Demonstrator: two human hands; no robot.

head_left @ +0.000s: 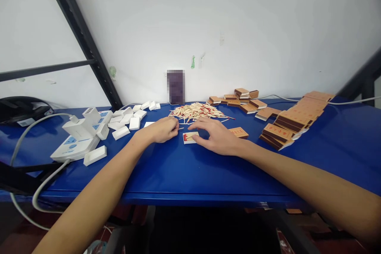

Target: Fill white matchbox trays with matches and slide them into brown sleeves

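A small white matchbox tray (pixel 188 137) with red-tipped matches in it lies on the blue table (pixel 178 170). My right hand (pixel 216 135) rests over its right side, fingertips touching the tray. My left hand (pixel 162 129) is curled just left of the tray, its fingers pinched together near a loose match; what they hold is too small to name. Behind both hands spreads a pile of loose matches (pixel 198 111). An orange matchbox sleeve (pixel 239 131) lies right beside my right hand.
Several white empty trays (pixel 127 119) lie at the left, beside a white power strip with plugs (pixel 80 135) and cables. Orange sleeves (pixel 241 101) are heaped at the back and stacked at the right (pixel 285 125). A dark blurred object (pixel 176 86) leans on the wall.
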